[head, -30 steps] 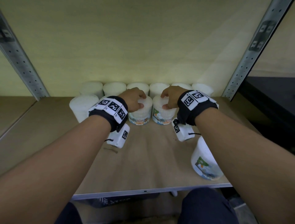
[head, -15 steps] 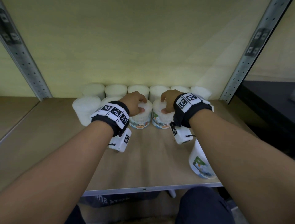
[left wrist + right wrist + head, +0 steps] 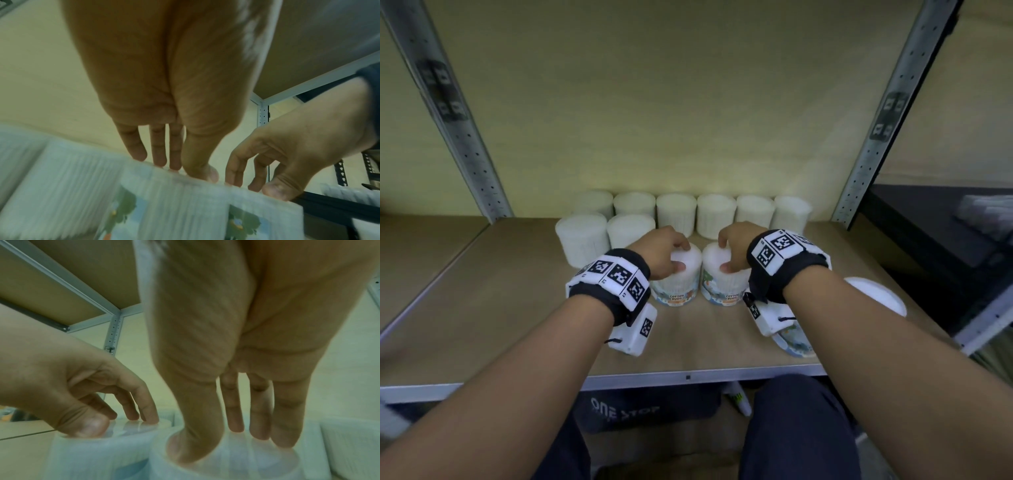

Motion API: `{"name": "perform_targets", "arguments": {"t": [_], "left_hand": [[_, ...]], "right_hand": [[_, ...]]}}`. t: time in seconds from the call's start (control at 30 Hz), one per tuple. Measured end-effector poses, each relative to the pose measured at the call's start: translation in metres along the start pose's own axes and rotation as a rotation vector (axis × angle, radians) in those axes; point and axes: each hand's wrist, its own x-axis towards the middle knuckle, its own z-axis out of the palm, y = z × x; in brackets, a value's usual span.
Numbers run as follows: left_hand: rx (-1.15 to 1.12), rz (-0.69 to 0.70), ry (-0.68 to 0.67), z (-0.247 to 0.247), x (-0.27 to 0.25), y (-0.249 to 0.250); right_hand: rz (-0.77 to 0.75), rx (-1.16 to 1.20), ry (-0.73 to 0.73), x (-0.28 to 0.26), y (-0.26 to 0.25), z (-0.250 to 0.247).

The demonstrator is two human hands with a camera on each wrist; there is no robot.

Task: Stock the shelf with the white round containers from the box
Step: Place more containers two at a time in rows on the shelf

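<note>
Two white round containers with "cotton buds" labels stand side by side mid-shelf: the left container [image 3: 677,287] [image 3: 164,203] [image 3: 92,456] and the right container [image 3: 724,287] [image 3: 226,467]. My left hand [image 3: 678,255] [image 3: 185,167] [image 3: 123,423] rests its thumb and fingertips on the left lid. My right hand [image 3: 726,255] [image 3: 236,443] [image 3: 257,183] presses the right lid the same way. Neither hand wraps round a container's side. Several more white containers [image 3: 676,212] form a back row, and two others [image 3: 582,240] stand in front of it at the left.
Another container [image 3: 876,298] lies on its side at the right front, partly under my right forearm. Perforated metal uprights [image 3: 465,137] frame the bay. The shelf board [image 3: 465,291] is bare at the left. A dark "ONE STOP" bag [image 3: 626,411] sits below the front edge.
Both hands and the two containers under them have come nearer the shelf's front edge, away from the back rows. The head view has risen and pulled back.
</note>
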Motion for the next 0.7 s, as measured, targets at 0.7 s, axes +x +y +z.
{"name": "perform_targets", "arguments": {"t": [0.7], "left_hand": [[0.001,0.056,-0.022,0.014,-0.08,0.028]], "right_hand": [[-0.107,0.088,0.019,-0.094,0.011,0.029]]}}
